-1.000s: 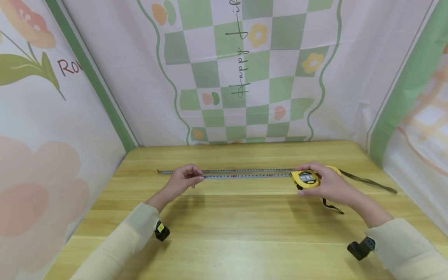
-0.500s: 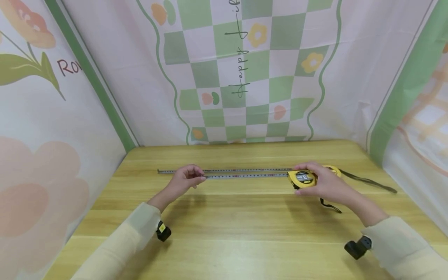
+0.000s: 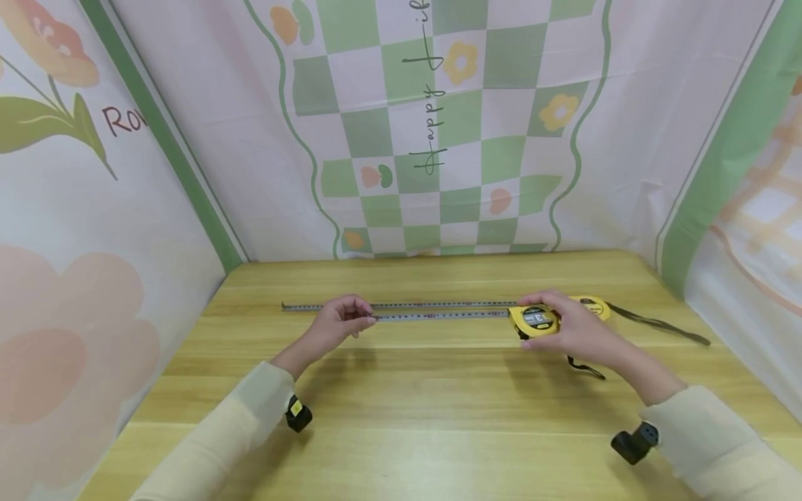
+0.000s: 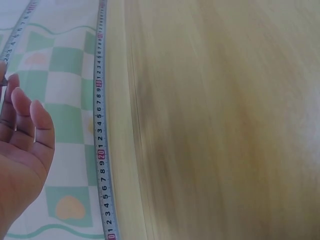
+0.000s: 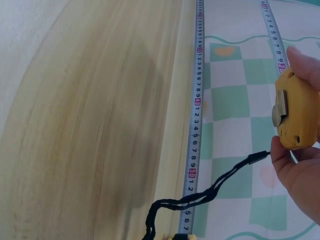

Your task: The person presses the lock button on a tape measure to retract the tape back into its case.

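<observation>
My right hand (image 3: pixel 579 334) grips a yellow tape measure (image 3: pixel 537 320) marked 3. Its blade (image 3: pixel 454 316) runs straight to my left hand (image 3: pixel 332 330), which pinches the blade's end between thumb and fingers. The right wrist view shows the held case (image 5: pixel 297 112) from its metal clip side, with a black wrist strap (image 5: pixel 215 187) hanging from it. Just behind lies a second yellow tape measure (image 3: pixel 596 306), partly hidden by my right hand. Its drawn-out blade (image 3: pixel 301 307) lies along the table, parallel to the held one and reaching further left.
The second tape measure's dark strap (image 3: pixel 664 327) stretches right across the wooden table (image 3: pixel 426 417). A patterned cloth (image 3: pixel 407 174) hangs at the table's back edge, and more cloth hangs on both sides. A small black camera sits at each wrist.
Both hands have drawn slightly closer together, the right moving left and the left moving right. The length of blade showing between them is shorter. The second tape measure has stayed put.
</observation>
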The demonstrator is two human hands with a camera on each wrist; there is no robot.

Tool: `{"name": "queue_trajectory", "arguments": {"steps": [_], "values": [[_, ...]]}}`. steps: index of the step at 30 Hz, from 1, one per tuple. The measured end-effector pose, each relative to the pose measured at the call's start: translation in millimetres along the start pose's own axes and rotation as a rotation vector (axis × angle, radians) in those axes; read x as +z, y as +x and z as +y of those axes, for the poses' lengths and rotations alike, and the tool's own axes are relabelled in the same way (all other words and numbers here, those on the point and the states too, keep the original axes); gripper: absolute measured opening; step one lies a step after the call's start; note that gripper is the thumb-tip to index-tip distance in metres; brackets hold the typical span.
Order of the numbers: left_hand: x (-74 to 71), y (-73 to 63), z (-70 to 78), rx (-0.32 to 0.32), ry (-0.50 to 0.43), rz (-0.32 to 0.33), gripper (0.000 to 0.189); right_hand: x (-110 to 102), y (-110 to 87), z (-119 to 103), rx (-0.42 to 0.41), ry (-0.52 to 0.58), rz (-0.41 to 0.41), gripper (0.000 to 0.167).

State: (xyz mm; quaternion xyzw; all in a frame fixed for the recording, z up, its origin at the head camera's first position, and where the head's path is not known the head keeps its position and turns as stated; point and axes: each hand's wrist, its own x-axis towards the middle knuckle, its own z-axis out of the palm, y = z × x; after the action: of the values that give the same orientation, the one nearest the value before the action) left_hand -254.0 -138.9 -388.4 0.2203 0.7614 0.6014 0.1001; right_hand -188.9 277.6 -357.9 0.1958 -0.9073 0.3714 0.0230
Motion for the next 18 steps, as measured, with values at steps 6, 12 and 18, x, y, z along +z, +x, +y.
{"name": "queue_trajectory", "arguments": {"steps": [6, 12, 18], "values": [[1.9, 2.7, -4.5, -0.008, 0.004, -0.008, 0.015, 3.1, 0.7, -1.7, -0.006, 0.021, -0.001, 0.063], [3.5, 3.8, -3.1, -0.018, 0.009, -0.014, 0.012, 5.0, 1.0, -2.7, -0.006, 0.026, 0.001, 0.062], [7.8, -4.7, 17.6, -0.003, 0.005, -0.016, 0.012, 5.9, 0.8, -2.3, 0.0, 0.028, 0.005, 0.062]]}}
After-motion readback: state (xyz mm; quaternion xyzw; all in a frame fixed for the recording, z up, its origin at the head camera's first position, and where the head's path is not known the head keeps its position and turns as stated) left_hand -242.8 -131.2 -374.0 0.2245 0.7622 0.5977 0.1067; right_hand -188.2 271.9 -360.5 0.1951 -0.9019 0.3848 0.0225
